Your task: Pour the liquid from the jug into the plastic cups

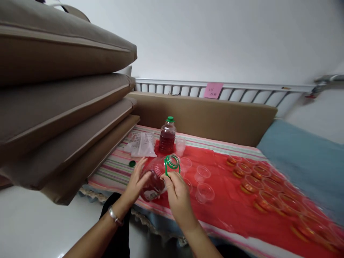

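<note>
A clear plastic jug with dark red liquid leans to the right over the red sheet, its uncapped mouth facing the cups. Fingers of my left hand wrap its left side. My right hand is closed on the green handle at the neck. Just right of the mouth stand several clear plastic cups that look empty; one cup is nearer me. Behind the jug, a second jug of red liquid is upright with its green cap on. A loose green cap lies on the striped cloth.
Filled cups with amber-looking liquid stand in rows at the right on the red sheet. Stacked cups and plastic bags are near the back. Brown cushions pile up at the left. A blue cover lies at the right.
</note>
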Demonstrator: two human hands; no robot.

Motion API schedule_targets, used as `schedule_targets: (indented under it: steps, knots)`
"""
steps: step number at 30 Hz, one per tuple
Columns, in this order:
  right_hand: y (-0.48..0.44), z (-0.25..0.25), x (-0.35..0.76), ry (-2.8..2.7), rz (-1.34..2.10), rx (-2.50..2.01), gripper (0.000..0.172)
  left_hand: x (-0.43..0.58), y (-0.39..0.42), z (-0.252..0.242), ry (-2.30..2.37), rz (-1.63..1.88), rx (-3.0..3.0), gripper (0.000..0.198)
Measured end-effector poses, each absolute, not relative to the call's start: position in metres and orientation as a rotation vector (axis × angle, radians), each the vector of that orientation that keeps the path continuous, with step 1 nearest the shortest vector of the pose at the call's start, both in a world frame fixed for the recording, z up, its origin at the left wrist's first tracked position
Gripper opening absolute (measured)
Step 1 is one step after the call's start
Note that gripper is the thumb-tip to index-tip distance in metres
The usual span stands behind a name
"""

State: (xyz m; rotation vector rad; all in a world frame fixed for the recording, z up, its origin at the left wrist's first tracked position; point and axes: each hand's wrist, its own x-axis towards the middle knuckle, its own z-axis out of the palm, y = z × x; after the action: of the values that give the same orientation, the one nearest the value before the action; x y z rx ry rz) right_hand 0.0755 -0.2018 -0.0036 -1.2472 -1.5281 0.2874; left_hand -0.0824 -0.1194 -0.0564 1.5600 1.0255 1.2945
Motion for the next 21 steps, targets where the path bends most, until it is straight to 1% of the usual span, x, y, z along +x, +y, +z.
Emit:
schedule_targets:
  steps: [2,4,8,11,14,17,19,21]
  knots:
    - [-0.198,-0.002,0.068,-1.552,0.26,-1.281,0.028,-0.078,-0.126,-0.042,0.918,1.2,2.029,0.077]
    - [-0.195,0.001,0.061,-1.595,0.23,-1.309,0.028,-0.07,-0.129,-0.037,0.921,1.174,2.356,0.084]
    - [-0.194,0.01,0.058,-1.659,0.107,-1.28,0.02,-0.058,-0.122,-0.046,1.086,1.297,2.434,0.078]
    - [-0.202,0.004,0.075,-1.571,-0.008,-1.294,0.021,-0.062,-0.111,-0.049,1.123,1.316,2.41,0.088]
    - [-0.214,-0.029,0.107,-1.467,0.025,-1.493,0.023,-0.072,-0.104,-0.045,1.149,1.293,2.377,0.093]
    - [-0.224,-0.076,0.134,-1.423,0.156,-1.791,0.025,-0.078,-0.103,-0.041,1.143,1.275,2.37,0.089]
    - [-0.228,-0.101,0.14,-1.422,0.155,-2.01,0.028,-0.079,-0.103,-0.041,1.141,1.274,2.372,0.087]
    - [-0.229,-0.115,0.14,-1.434,0.12,-2.19,0.032,-0.078,-0.101,-0.041,1.126,1.272,2.376,0.086]
